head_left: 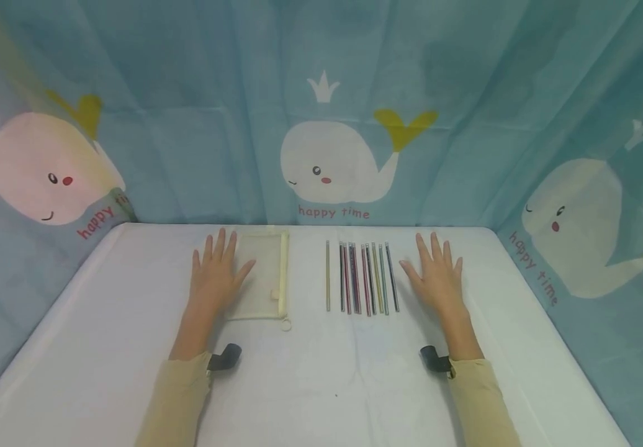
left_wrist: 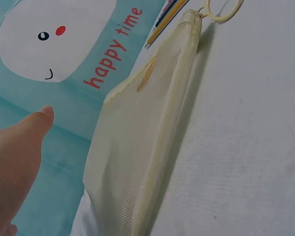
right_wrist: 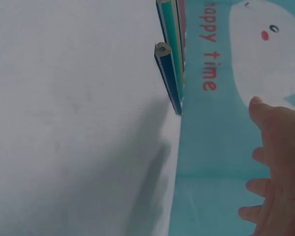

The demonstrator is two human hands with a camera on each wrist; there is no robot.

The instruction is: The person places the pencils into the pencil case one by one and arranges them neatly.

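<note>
A pale cream mesh zipper pouch (head_left: 260,273) lies on the white table, its zipper edge to the right and a ring pull (head_left: 286,325) at the near corner. My left hand (head_left: 214,276) is spread flat at the pouch's left side, overlapping its edge in the head view, holding nothing. Several colored pencils (head_left: 367,279) lie side by side to the right of the pouch. One yellow pencil (head_left: 328,276) sits apart on their left. My right hand (head_left: 439,279), fingers spread, is just right of the blue pencil (right_wrist: 168,73) and holds nothing.
A white cloth covers the table (head_left: 321,385). Blue curtains with whale prints (head_left: 338,161) stand along its back and both sides. Dark wrist cameras (head_left: 226,357) stick out inward from both sleeves.
</note>
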